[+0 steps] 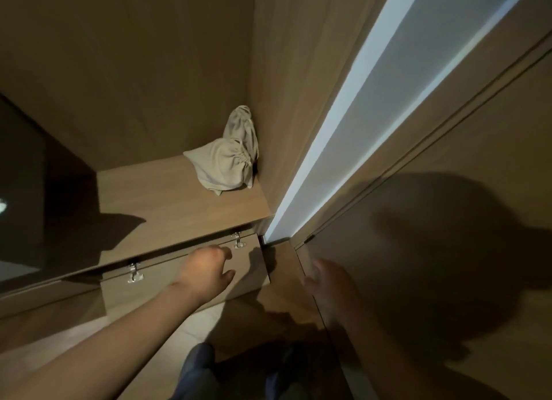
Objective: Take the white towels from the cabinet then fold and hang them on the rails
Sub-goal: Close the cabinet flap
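I look down into an open wooden cabinet. On its shelf (167, 196), in the back right corner, lie two pale drawstring cloth bags (230, 157); no white towels show. Below the shelf a hinged flap door (167, 283) with two metal hinges hangs open. My left hand (209, 269) reaches over that flap, fingers apart, holding nothing. My right hand (325, 283), blurred, rests by the edge of the open cabinet door (433, 250), fingers spread and empty.
A lit white strip (373, 110) runs along the cabinet's right side. A dark glossy panel (21, 175) stands on the left. My legs in dark trousers (197, 372) and a pale tiled floor show below.
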